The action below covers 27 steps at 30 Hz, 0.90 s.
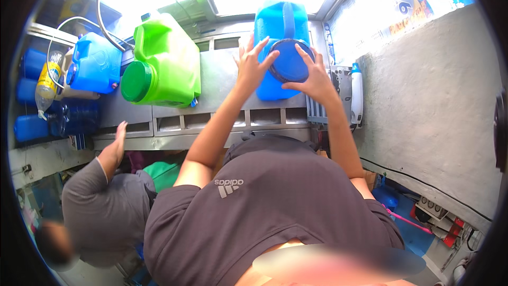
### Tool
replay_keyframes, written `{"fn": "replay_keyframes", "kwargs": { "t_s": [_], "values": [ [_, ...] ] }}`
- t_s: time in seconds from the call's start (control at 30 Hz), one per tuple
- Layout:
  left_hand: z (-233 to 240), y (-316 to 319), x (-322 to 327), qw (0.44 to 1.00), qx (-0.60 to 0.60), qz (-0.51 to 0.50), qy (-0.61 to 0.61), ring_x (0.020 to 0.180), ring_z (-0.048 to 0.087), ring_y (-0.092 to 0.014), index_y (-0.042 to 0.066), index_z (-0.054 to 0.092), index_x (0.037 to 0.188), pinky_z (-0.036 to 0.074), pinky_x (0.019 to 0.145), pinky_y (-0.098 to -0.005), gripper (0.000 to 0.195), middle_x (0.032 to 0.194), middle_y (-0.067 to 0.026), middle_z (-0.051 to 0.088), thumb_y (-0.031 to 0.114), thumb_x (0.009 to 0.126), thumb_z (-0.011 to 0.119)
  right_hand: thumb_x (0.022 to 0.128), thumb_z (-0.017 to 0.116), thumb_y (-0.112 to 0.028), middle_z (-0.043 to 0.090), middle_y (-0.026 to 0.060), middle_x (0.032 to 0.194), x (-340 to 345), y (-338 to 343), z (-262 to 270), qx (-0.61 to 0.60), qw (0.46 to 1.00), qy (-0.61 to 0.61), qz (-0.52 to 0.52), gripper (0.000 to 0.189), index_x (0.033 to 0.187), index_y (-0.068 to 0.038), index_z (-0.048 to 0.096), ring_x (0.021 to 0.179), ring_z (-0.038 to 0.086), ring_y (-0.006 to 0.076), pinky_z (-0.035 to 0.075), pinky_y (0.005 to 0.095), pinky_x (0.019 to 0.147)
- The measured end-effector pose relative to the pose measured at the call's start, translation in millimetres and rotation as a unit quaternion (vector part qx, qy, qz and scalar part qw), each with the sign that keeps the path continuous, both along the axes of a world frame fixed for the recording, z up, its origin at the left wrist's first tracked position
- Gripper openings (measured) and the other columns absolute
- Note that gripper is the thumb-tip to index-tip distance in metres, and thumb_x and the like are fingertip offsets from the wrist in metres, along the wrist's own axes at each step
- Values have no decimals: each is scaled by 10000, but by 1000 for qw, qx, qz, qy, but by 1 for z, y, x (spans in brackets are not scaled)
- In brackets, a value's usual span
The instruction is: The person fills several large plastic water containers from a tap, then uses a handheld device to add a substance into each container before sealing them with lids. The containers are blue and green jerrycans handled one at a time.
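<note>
A blue plastic water container (271,22) with a top handle stands on the metal counter before me, its large round blue screw cap (291,61) facing me. My left hand (254,61) is at the cap's left side, fingers spread. On the cap's right side is my right hand (311,69), thumb and fingers apart around the rim. Whether the fingertips press on the cap cannot be told. To the left stands a bright green water container (174,59) with a dark green round cap (136,81).
A co-worker in a grey top (107,214) is close on my left, one arm raised. Farther left are a smaller blue container (95,61), a clear bottle (47,87) and a hose (101,12). A white wall (428,115) bounds the right, beside a white and blue cylindrical device (356,95).
</note>
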<state>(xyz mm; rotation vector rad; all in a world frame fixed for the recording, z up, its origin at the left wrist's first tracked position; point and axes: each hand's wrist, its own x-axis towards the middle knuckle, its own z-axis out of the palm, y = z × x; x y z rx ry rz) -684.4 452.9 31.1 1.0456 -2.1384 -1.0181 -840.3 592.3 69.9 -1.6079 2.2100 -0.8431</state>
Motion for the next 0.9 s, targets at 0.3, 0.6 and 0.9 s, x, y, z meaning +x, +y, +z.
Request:
{"fn": "replay_keyframes", "kwargs": {
  "t_s": [0.3, 0.6, 0.9],
  "values": [
    [-21, 7, -4, 996, -10, -1, 87, 1491, 101, -485, 140, 700, 1250, 115, 1147, -664, 415, 1604, -115, 318, 360, 901, 649, 511, 941, -379, 369, 222, 1446, 0, -11, -11, -96, 993, -66, 23, 1023, 1437, -229, 533, 1314, 457, 406, 460, 481, 1048],
    [18, 5, -13, 991, -91, -63, -74, 1502, 44, -473, 169, 569, 1391, 77, 1147, -675, 547, 1637, -161, 197, 361, 888, 666, 743, 858, -350, 491, 200, 1425, -85, -38, -10, -28, 968, -231, 91, 794, 1400, -51, 526, 1361, 436, 331, 367, 447, 1126],
    [57, 42, -63, 940, -221, -132, -222, 1331, 320, -492, 365, 520, 1410, 308, 996, -640, 787, 1544, -161, 341, 508, 675, 759, 794, 662, -122, 616, 237, 1234, -393, -259, -115, -147, 884, -330, -298, 633, 1385, 35, 500, 1123, 608, 302, 477, 356, 971]
  ]
}}
